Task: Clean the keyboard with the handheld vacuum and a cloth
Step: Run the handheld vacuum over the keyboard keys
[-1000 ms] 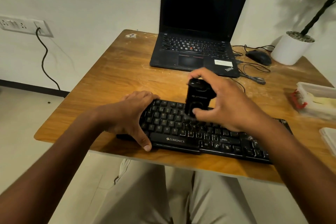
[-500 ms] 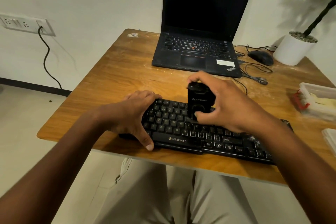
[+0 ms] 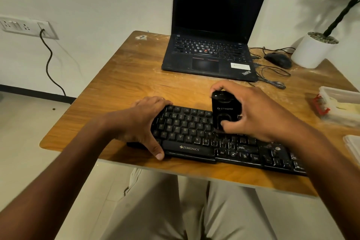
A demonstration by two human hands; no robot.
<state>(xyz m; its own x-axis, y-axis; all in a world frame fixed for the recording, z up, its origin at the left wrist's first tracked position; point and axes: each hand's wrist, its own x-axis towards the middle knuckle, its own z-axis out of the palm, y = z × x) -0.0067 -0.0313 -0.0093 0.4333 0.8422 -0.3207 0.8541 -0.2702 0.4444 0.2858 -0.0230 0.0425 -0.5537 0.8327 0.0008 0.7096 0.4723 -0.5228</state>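
The keyboard (image 3: pixel 214 142) lay along the near edge of the worktop (image 3: pixel 124 84), its right end reaching out toward the person's right forearm, and the handheld vacuum (image 3: pixel 226 112) stood upright on the middle key rows. The right hand (image 3: pixel 253 115) was wrapped round the vacuum's black body, fingers (image 3: pixel 218 86) curled over the top and the thumb pressed low on its front face. That looked a sound hold: the unit seemed small, rigid and light enough for one hand, though its smooth casing could slip, so a grip round the waist suited it better than a pinch at the cap. The left hand (image 3: pixel 144 122) gripped the keyboard's left end, thumb stretched down along the front edge by the space bar, fingers hooked over the far side. Good thing too, since a slim plastic board like that would likely slide on the wood under a pushing nozzle. The keycaps looked loose-seated and dusty on the right, so light pressure seemed wise. No cloth could be made out for certain.
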